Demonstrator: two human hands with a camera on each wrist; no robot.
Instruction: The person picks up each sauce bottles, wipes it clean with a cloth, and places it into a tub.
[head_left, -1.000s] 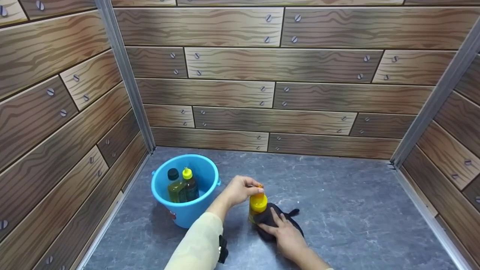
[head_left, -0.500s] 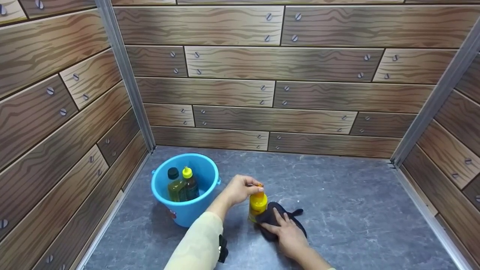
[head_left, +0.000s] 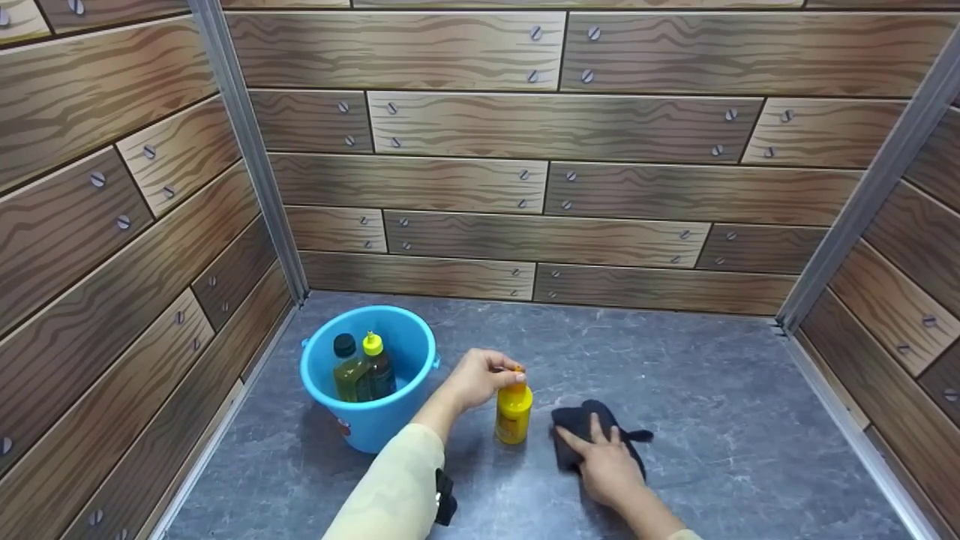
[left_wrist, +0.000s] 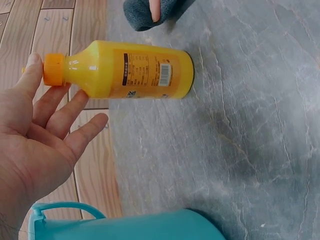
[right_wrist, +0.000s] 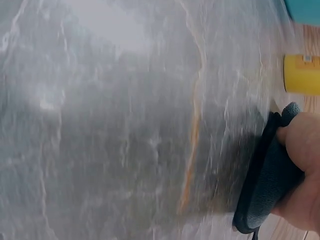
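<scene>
A yellow bottle [head_left: 512, 421] with an orange cap [left_wrist: 53, 70] stands upright on the grey floor. My left hand [head_left: 474, 381] pinches the cap from above between thumb and fingers; its other fingers are spread, as the left wrist view shows. To the right of the bottle, a dark grey cloth [head_left: 576, 418] with a small hanging loop lies on the floor. My right hand [head_left: 609, 471] presses on that cloth with fingers spread and fairly straight. In the right wrist view the cloth [right_wrist: 270, 182] bulges under the palm, and the fingertips are hidden.
Left of the bottle stands a blue bucket [head_left: 367, 431]. Inside it are a green bottle with a dark cap [head_left: 345, 345] and a dark bottle with a yellow cap [head_left: 373, 344]. Wood-patterned walls [head_left: 465, 240] enclose the floor at the back and both sides. An orange-brown streak [right_wrist: 192, 150] marks the floor.
My right hand has slid the cloth to the right, away from the bottle, leaving a gap between them. My left hand and the bottle have stayed in place.
</scene>
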